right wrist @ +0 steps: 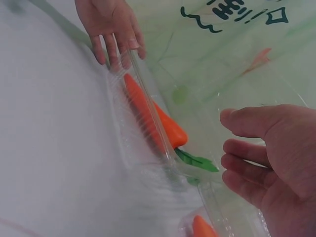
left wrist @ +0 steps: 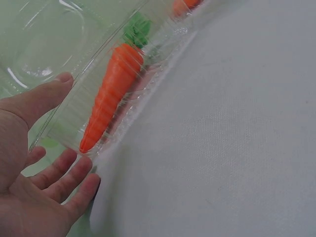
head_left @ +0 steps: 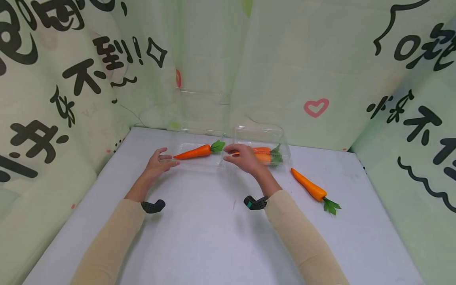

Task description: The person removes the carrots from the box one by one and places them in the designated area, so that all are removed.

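An orange toy carrot with green leaves lies in a clear plastic box, its tip pointing left. At that box's left end is my left hand, fingers spread and thumb near the rim in the left wrist view. My right hand hovers by the leaf end, between this box and a second clear box. Its fingers are loosely bent, and nothing shows between thumb and fingers in the right wrist view. Orange carrots are inside the second box, partly hidden by the right hand.
Another carrot lies loose on the white table, right of the boxes. The left box's transparent lid stands raised against the pale green curtain behind. Printed curtains also flank both sides of the table.
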The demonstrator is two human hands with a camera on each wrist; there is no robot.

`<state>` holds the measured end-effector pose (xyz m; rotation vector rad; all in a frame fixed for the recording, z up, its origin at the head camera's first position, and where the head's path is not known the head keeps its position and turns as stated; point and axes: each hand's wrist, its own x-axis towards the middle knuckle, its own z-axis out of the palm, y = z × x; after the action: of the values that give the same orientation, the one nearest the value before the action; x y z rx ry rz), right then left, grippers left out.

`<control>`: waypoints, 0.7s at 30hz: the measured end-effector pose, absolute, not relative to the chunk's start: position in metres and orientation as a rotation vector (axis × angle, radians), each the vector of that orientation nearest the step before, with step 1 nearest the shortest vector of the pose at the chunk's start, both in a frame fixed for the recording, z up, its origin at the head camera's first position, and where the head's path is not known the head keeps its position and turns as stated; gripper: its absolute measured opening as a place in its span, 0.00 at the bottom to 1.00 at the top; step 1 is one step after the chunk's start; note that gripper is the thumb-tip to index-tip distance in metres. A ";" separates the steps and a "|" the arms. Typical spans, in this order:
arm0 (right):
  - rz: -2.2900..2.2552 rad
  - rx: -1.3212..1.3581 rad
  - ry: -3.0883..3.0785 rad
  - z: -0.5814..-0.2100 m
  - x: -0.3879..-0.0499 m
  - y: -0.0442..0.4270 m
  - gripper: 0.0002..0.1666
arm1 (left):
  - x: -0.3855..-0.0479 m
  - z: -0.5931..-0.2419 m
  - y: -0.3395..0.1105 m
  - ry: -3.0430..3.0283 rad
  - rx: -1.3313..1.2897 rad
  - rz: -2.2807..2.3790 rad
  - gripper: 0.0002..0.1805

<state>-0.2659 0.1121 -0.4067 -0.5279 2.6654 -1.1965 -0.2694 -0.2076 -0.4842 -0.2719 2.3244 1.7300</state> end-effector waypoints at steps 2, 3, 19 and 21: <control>-1.202 -0.526 2.660 -0.407 -0.266 0.111 0.21 | -0.269 -0.483 -0.208 2.323 -0.271 1.736 0.52; -1.204 -0.523 2.655 -0.407 -0.266 0.110 0.20 | -0.269 -0.483 -0.208 2.322 -0.270 1.738 0.52; -1.153 -0.532 2.636 -0.408 -0.270 0.098 0.21 | -0.266 -0.480 -0.207 2.330 -0.254 1.724 0.52; -1.147 -0.532 2.638 -0.408 -0.270 0.097 0.21 | -0.266 -0.480 -0.207 2.327 -0.263 1.723 0.52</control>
<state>-0.2702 0.0966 -0.4083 -0.5322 2.6377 -1.1474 -0.2662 -0.2070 -0.4800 -0.2631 2.3275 1.7234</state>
